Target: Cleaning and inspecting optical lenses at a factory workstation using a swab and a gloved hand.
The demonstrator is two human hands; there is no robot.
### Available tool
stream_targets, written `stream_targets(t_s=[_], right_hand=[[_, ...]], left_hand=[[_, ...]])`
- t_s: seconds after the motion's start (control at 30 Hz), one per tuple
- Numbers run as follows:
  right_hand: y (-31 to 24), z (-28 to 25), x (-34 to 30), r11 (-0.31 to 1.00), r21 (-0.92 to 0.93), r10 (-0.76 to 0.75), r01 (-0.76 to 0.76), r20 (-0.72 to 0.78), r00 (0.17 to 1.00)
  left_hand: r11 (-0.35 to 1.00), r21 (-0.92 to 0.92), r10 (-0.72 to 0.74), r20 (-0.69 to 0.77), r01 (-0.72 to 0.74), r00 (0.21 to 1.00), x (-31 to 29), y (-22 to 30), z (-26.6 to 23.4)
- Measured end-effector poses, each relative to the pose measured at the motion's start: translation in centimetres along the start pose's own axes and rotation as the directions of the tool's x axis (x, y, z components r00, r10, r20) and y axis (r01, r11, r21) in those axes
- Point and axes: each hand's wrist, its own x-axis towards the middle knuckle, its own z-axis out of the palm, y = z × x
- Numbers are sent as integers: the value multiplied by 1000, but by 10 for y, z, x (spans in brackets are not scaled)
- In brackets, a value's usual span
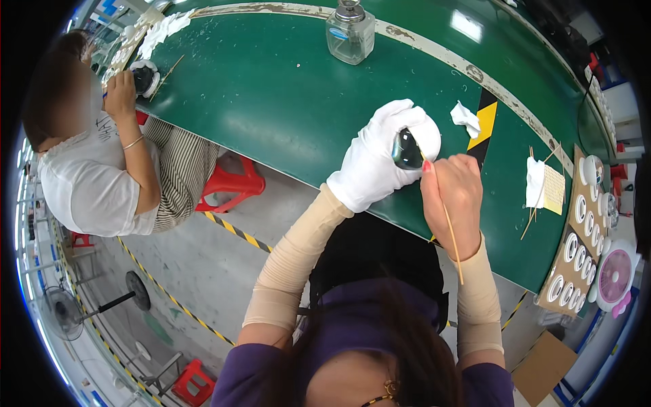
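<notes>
My left hand point(375, 152), in a white glove, is closed round a dark, glossy round lens point(407, 150) with a white rim, held above the green table's front edge. Bare and closed, my right hand point(456, 197) pinches a thin wooden stick point(450, 234). The stick's upper tip reaches the edge of the lens, and its long end points down toward me. A crumpled white tissue point(465, 119) lies beyond my right hand. Farther right, a folded white cloth point(535, 182) and a yellow pad point(554, 190) lie with several thin sticks.
A clear glass bottle point(350, 35) stands at the table's far side. On the right, a cardboard tray point(564, 252) holds several white rings, beside a pink and white fan point(614, 275). A co-worker point(102, 169) sits at the left near a red stool point(234, 183).
</notes>
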Motion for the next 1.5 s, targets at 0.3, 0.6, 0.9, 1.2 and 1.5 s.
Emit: stream_targets(t_s=[0.3,0.6,0.9,1.2,1.5], right_hand=[[1,6,-8,1000,6,0,0,-52,999],[0,6,-10,1000,-2,18,-18,-55,998],[4,10,-11,1000,20,-18,20,-83,996],[20,0,3,958,234,170,-167,9,985],[20,-16,-2,908,232,396,-349,-205,895]], left_hand=[[1000,-1,13,8,-13,1000,1,0,0],[1000,0,4,14,-4,1000,-1,-2,1],[1000,12,17,2,-17,1000,-2,-4,2],[972,121,-209,48,202,977,10,16,-1],[937,233,-279,51,260,959,3,18,-2]])
